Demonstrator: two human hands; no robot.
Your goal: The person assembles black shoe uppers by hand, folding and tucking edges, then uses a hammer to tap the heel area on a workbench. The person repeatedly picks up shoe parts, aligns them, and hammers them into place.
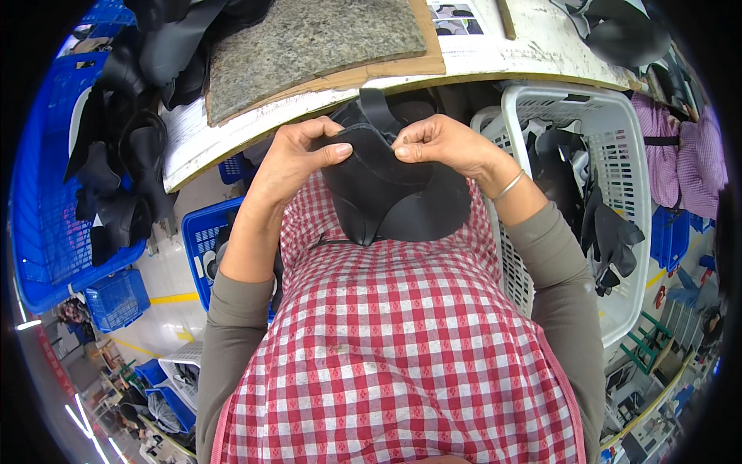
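Between my two hands hangs a black leather shoe upper, with a stitched seam along its upper part and rounded lobes at the lower edge. My left hand pinches its upper left edge between thumb and fingers. On the other side my right hand, with a bracelet at the wrist, pinches the edge near a folded strap-like part that stands up at the top. The upper's lower end rests against or hangs just before my checked apron; which of these, I cannot tell.
Ahead, a worktable bears a speckled stone slab on cardboard. Black leather pieces pile over a blue crate at left. A white basket with black pieces stands at right. Below the table's left is another blue crate.
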